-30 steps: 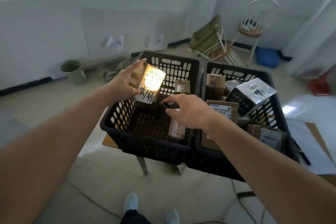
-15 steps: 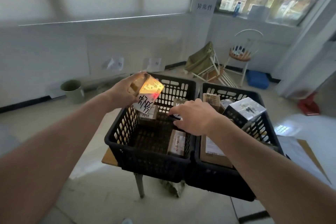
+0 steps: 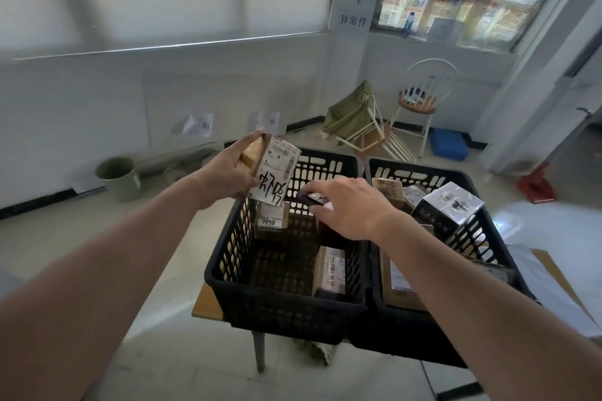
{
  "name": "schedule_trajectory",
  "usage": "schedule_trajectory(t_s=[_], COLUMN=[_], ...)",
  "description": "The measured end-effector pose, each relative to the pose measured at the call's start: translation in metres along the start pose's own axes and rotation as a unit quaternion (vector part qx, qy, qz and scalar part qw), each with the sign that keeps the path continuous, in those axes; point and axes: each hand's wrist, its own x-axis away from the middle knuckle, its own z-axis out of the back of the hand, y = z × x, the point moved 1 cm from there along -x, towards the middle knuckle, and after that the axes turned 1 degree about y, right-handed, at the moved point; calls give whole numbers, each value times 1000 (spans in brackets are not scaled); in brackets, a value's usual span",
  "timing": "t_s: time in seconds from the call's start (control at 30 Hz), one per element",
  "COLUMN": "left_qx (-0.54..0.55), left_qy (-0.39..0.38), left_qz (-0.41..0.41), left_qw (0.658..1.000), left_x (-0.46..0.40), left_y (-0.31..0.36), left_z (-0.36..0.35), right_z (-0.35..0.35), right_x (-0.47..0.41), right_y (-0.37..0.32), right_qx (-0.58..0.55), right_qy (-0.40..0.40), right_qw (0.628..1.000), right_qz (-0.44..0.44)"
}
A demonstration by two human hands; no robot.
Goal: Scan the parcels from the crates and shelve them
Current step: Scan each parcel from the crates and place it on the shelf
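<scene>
My left hand grips a small brown parcel with a white label and black handwriting, held above the far left corner of the left black crate. My right hand hovers over that crate and holds a small dark scanner, its tip pointing at the parcel. Inside the left crate lie a labelled parcel at the back and another parcel near the front right. The right black crate holds several boxes, among them a black-and-white box.
Both crates sit on a small wooden table. A green bin stands by the left wall. A tipped chair with green cloth, an upright round chair, a blue tray and a red object occupy the far floor.
The orange scanner glow on the parcel's label has gone out. My view has lifted, so the window and wall sign now show. Both hands stay over the left crate.
</scene>
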Motion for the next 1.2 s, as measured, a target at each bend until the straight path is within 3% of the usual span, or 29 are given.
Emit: schedule_trajectory(t_s=[0.1,0.2,0.27,0.4,0.5,0.63,0.8,1.03,1.2], left_qx=[47,100,140,194,198,192,153,113,-19], left_qy=[-12,-28,-54,-97,-82,-20,133,342,458], left_qz=[-6,-15,-29,-57,-71,-82,-102,-111,-89], left_qw=[999,994,988,974,974,978,974,926,884], left_x=[-8,-17,-21,-20,-16,-1,29,111,194], left_y=[4,6,8,16,22,29,34,43,48], left_z=[12,29,38,49,53,54,46,3,-17], right_z=[-6,-1,5,8,9,11,10,4,0], right_x=[-21,-39,-50,-77,-96,-111,-114,-80,-32], right_y=[-5,-15,-22,-33,-38,-43,-52,-79,-112], right_qx=[-151,-305,-379,-442,-479,-525,-572,-630,-658], right_qy=[115,220,260,297,309,295,242,122,57], right_qw=[980,922,884,845,821,799,777,739,702], right_qz=[-51,-92,-87,-55,-38,16,106,206,265])
